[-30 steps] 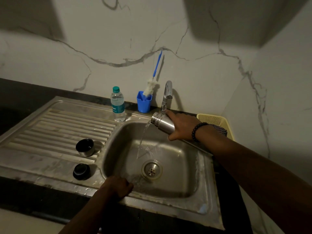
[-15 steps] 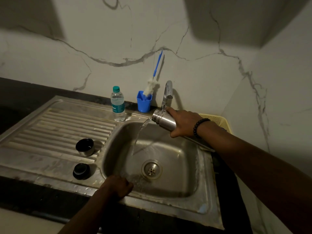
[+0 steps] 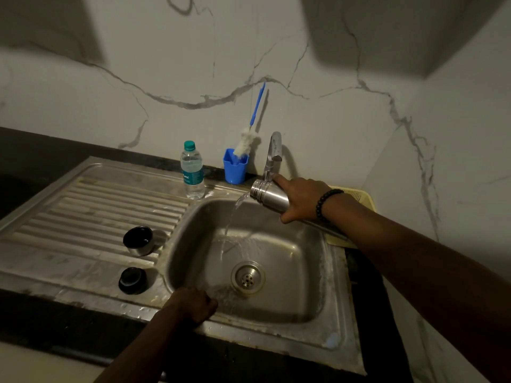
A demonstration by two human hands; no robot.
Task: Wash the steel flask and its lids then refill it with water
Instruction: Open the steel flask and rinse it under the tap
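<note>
Marble-look wall panels with grey veins are seen behind a stainless sink (image 3: pixel 336 294) set into a dark desk (image 3: pixel 33 153), pretty dim lighting overall. Over the basin, the steel flask (image 3: pixel 269 196) is held nearly on its side by the right hand (image 3: pixel 301 199), fingers wrapped round the body and the index finger stretched along the top. Its long axis runs from lower right up to the left, with the open threaded mouth pointed left and tipped a bit down, just under the tap (image 3: pixel 272 154). Water is being poured out of the mouth into the basin, above the drain (image 3: pixel 248 277). The left hand (image 3: pixel 190 304) is curled over the sink's front rim, gripping it. Two lids are parked on the ribbed drainboard, well apart from the flask: a steel cup lid (image 3: pixel 138 240) and a black stopper (image 3: pixel 132 280) nearer the front. A plastic water bottle (image 3: pixel 192 171) and a blue cup (image 3: pixel 235 167) holding a bottle brush (image 3: pixel 247 142) are lined up along the back.
</note>
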